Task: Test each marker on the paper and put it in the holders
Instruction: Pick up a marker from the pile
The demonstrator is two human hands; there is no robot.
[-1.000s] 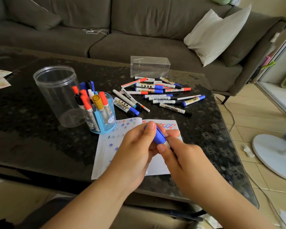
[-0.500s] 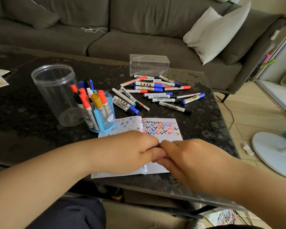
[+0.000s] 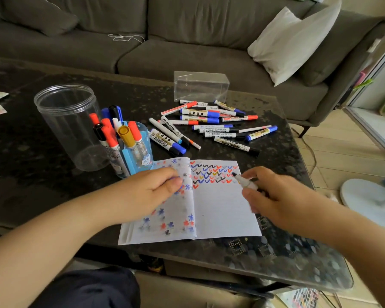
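right hand (image 3: 273, 196) holds uncapped marker (image 3: 245, 182) tip on notebook (image 3: 220, 210).

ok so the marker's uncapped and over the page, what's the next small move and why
Probably lower the uncapped marker in the right hand and draw one tick: its tip hovers at the end of the coloured tick rows on the white notebook page, which the left hand steadies.

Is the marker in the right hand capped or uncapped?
Uncapped: the marker gripped by the right hand shows its bare dark tip at the checkmark rows on the notebook.
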